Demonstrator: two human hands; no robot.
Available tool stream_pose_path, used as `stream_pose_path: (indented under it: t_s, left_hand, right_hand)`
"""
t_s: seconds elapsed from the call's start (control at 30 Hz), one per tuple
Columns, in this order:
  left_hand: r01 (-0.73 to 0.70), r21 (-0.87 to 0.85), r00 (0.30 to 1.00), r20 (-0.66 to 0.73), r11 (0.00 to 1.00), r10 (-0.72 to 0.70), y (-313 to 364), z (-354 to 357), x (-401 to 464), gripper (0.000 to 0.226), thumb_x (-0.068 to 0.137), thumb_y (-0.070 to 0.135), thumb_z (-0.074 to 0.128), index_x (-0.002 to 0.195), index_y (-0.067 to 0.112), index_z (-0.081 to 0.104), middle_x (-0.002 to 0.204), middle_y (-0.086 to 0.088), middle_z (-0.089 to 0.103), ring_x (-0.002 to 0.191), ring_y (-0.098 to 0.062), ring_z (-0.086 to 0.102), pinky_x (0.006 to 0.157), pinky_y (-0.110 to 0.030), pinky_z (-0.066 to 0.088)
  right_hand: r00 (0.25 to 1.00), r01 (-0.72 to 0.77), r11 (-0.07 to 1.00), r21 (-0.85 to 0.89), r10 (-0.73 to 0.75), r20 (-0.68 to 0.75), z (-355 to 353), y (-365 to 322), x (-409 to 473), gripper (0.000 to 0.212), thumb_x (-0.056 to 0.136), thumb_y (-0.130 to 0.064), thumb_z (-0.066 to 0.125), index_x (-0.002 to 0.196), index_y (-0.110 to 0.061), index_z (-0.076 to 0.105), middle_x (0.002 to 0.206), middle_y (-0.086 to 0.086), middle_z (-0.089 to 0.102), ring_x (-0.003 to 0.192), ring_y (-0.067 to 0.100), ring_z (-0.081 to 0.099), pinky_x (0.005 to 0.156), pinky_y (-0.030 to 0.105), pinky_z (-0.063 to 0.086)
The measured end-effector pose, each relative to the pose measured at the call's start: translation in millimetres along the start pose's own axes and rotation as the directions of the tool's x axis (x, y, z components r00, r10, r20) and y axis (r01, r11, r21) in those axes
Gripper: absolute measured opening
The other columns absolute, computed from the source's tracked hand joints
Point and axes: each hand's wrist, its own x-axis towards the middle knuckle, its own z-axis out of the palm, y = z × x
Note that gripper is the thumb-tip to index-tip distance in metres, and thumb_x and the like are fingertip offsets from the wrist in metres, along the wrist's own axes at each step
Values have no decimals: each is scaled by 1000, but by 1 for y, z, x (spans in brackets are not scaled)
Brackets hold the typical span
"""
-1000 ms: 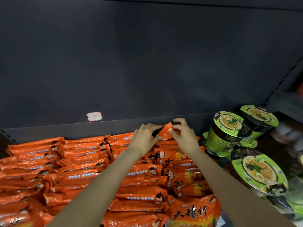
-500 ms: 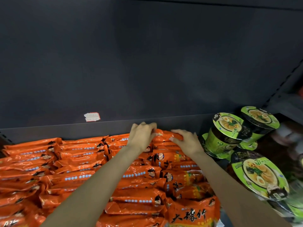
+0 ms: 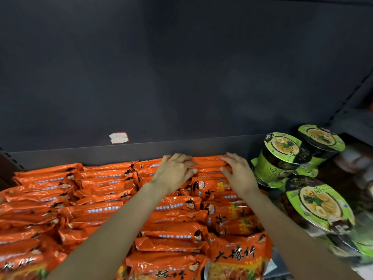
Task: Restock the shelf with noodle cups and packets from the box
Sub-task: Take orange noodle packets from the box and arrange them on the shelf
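Note:
Orange noodle packets (image 3: 90,199) lie in overlapping rows across the dark shelf. At the back of the right-hand row lies one orange packet (image 3: 207,163), flat against the shelf's rear lip (image 3: 80,156). My left hand (image 3: 174,172) rests palm down on its left end, fingers spread. My right hand (image 3: 237,174) presses on its right end, fingers apart. Green noodle cups (image 3: 280,156) stand tilted to the right of the packets.
A second green cup (image 3: 321,141) and a larger green-lidded bowl (image 3: 319,203) crowd the shelf's right end. A small white price sticker (image 3: 119,137) is on the dark back panel. The box is not in view.
The packet, held upright between both hands a second ago, now lies flat at the back of the row. Both hands have come down and flattened on top of it.

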Motion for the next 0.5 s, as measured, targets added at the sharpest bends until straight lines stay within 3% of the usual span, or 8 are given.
stream_pose_path:
  t_s: [0.1,0.17,0.27,0.4,0.5]
  left_hand:
    - [-71,-163,996,-59,984,62,5,-5,-7,40,99,41,34,136,30,47,143,11,41,135,-9,29,108,-31,22]
    - [-102,-189,995,1,977,104,11,-7,-9,38,99,38,39,134,28,50,140,10,46,132,-11,35,108,-32,25]
    - [-99,-75,991,77,992,105,18,-4,-9,36,97,32,46,132,29,52,140,9,45,131,-13,34,108,-33,24]
    - [-152,45,988,28,987,151,14,-4,-16,30,95,31,50,123,33,59,141,11,43,132,-10,30,106,-30,20]
    - [-159,8,986,42,987,158,9,-4,-28,28,94,31,51,120,34,61,146,12,37,136,-10,24,110,-31,16]
  right_hand:
    - [998,-60,998,-34,59,-25,-5,2,-16,43,94,-25,53,137,-22,45,144,1,39,135,19,30,110,34,29]
    - [993,-117,985,-128,115,-22,-6,4,-24,46,94,-29,52,139,-24,42,146,0,36,135,20,30,108,35,33]
    - [984,-177,969,-172,177,-17,-3,1,-31,48,95,-30,50,141,-26,38,150,2,27,135,21,32,106,37,39]
    - [988,-144,987,-73,148,45,-3,-4,-28,45,94,-26,52,139,-23,43,151,2,27,135,21,34,107,36,36]
    - [990,-109,994,-22,110,83,-5,-1,-27,45,94,-27,54,138,-24,45,152,-1,28,137,21,31,109,36,31]
